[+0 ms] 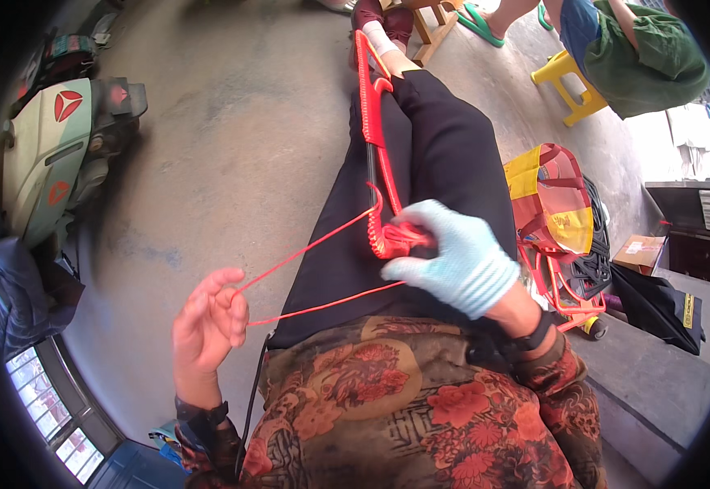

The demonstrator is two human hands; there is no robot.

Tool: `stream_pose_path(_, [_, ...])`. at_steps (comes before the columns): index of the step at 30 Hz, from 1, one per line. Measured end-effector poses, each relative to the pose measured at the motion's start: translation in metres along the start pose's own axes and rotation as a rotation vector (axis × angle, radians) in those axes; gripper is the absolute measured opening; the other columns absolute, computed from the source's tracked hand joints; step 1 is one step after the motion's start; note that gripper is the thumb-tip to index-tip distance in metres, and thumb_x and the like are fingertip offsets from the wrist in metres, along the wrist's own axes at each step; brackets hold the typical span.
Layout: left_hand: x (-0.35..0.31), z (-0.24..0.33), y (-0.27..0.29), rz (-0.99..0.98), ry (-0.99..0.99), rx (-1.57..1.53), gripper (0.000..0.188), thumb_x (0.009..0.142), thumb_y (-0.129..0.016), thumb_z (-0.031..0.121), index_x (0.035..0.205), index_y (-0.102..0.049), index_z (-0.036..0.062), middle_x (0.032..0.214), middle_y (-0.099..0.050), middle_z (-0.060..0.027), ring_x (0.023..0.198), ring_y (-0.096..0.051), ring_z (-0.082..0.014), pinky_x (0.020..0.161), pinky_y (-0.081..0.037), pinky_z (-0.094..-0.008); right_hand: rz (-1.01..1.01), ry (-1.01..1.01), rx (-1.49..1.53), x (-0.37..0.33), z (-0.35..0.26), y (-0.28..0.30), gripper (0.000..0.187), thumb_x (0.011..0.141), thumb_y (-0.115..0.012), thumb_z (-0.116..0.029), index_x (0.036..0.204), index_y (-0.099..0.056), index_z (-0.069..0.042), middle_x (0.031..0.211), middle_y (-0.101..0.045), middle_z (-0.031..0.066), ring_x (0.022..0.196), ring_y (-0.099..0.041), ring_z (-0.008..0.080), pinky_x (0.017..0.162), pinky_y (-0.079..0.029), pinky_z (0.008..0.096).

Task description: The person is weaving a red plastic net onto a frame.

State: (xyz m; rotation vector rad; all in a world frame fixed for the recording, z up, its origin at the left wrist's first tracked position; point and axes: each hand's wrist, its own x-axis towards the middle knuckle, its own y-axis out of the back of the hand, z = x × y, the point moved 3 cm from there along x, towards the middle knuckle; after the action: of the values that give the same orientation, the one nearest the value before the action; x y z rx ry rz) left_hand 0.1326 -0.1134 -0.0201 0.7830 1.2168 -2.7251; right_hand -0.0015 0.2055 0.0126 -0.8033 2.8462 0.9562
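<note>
A long narrow frame (370,110), wound in places with red cord and showing a bare black bar, lies along my outstretched legs. My right hand (462,259), in a pale blue knitted glove, is closed round a bundle of red cord (402,237) at the frame's near end. Bare and off to the left, my left hand (208,323) has its fingers curled on a thin red cord (312,247). Two taut strands run from it, one to the wound end and one under the gloved hand. Exactly how the gloved fingers grip is partly hidden.
On the right stand a red and yellow bag (546,200), an orange-red metal frame (571,297), coiled black cord (593,244) and a black pouch (663,314). A scooter (57,163) is at left. Another person sits far right on a yellow stool (571,85).
</note>
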Motion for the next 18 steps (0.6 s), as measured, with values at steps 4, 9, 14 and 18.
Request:
stream_pose_path(4, [-0.033, -0.001, 0.021, 0.112, 0.107, 0.170, 0.047, 0.091, -0.070, 0.029, 0.116, -0.061, -0.0088, 0.066, -0.060, -0.0073, 0.056, -0.053, -0.0119, 0.043, -0.042, -0.0259, -0.019, 0.030, -0.184, 0.014, -0.004, -0.030, 0.051, 0.079, -0.079, -0.047, 0.105, -0.064, -0.005, 0.080, -0.067, 0.0182, 0.074, -0.068, 0.0354, 0.066, -0.054, 0.0413])
stream_pose_path(9, [-0.046, 0.000, 0.011, -0.285, -0.113, 0.423, 0.028, 0.085, -0.075, 0.017, 0.073, -0.068, -0.0069, 0.053, -0.057, -0.0107, 0.038, -0.043, -0.0159, 0.037, -0.030, -0.0316, -0.069, -0.014, -0.242, 0.014, -0.001, -0.039, 0.047, 0.081, -0.077, -0.045, 0.102, -0.065, -0.005, 0.077, -0.066, 0.0187, 0.071, -0.067, 0.0359, 0.064, -0.053, 0.0414])
stream_pose_path(14, [-0.010, 0.013, -0.033, -0.610, -0.290, -0.073, 0.015, 0.089, -0.068, 0.012, 0.087, -0.072, -0.0021, 0.069, -0.069, -0.0190, 0.040, -0.056, -0.0236, 0.041, -0.047, -0.0316, 0.066, 0.019, -0.100, 0.009, -0.001, -0.015, 0.049, 0.081, -0.079, -0.037, 0.112, -0.063, -0.004, 0.087, -0.067, 0.0176, 0.080, -0.069, 0.0294, 0.073, -0.054, 0.0364])
stream_pose_path(18, [0.038, 0.035, -0.076, -0.496, -0.611, -0.016, 0.036, 0.099, -0.056, 0.014, 0.135, -0.057, 0.0174, 0.131, -0.055, -0.0258, 0.105, -0.062, -0.0327, 0.061, -0.058, -0.0323, 0.268, -0.135, 0.280, 0.015, 0.002, 0.035, 0.051, 0.085, -0.072, -0.017, 0.131, -0.054, -0.004, 0.110, -0.065, 0.0130, 0.096, -0.065, 0.0194, 0.086, -0.054, 0.0324])
